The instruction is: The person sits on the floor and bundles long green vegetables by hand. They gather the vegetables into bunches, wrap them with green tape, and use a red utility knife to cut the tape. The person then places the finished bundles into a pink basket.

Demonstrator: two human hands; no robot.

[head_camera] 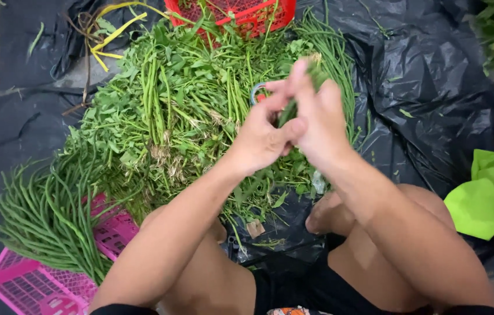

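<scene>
**Green stems held between both hands above the heap**

The small bunch of thin green stems point(289, 111) sits between your two hands, raised over the middle of the big heap of loose leafy green stalks and roots point(171, 116). Only a short stretch of the bunch shows, the rest being covered by your fingers.

From the head camera, your left hand point(261, 137) has its fingers curled in around the lower part of the bunch, thumb pressed towards your right hand. Your right hand point(320, 122) stands just beside it, touching it, fingers upright and closed against the upper part of the stems. Both hands grip the same bunch. A small ring-shaped thing, grey with a bit of red point(257, 93), shows just beside your left fingertips; whether you hold it, you cannot tell from here.

Around the heap, a bundle of long thin green beans point(54, 216) lies across a pink plastic lattice basket point(31, 286) at your lower left. A red plastic lattice basket point(247, 14) stands at the far edge of the heap. Everything rests on crumpled black plastic sheeting point(433, 87). A bright lime-green cloth bag point(483, 198) lies near your right knee, and yellow strapping point(113, 26) lies at the upper left.
</scene>
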